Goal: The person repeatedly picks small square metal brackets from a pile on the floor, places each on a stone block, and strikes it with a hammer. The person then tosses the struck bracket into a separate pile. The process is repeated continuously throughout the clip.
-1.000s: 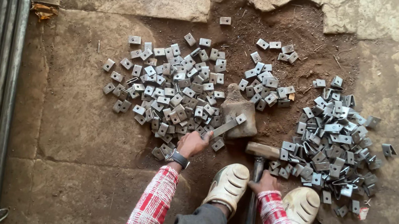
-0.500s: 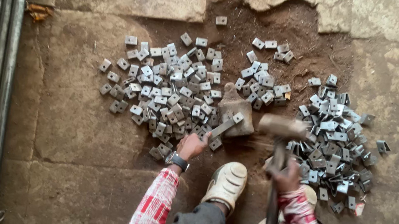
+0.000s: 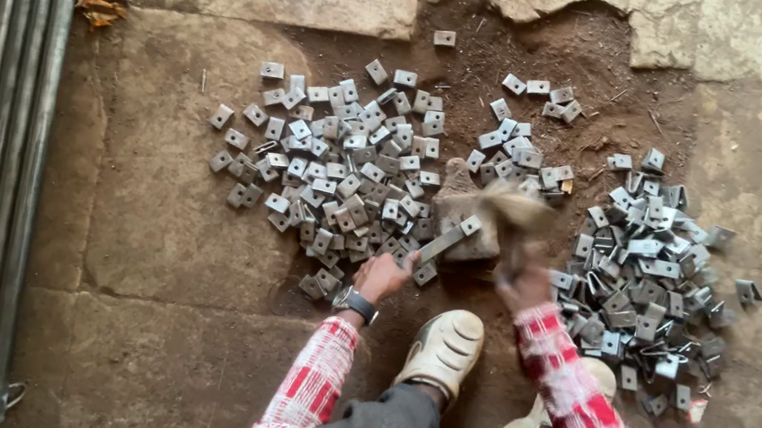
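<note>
**Fingers close to the hammer blow**

A flat metal strip (image 3: 441,244) is held on the stone block (image 3: 468,224) by the left hand (image 3: 383,276), its fingers closed on the near end. The blurred hammer (image 3: 514,212) is gripped by the right hand (image 3: 526,284). If the strip is struck off-centre, it may be thrown sideways, or the left hand's fingers may be hit.
</note>
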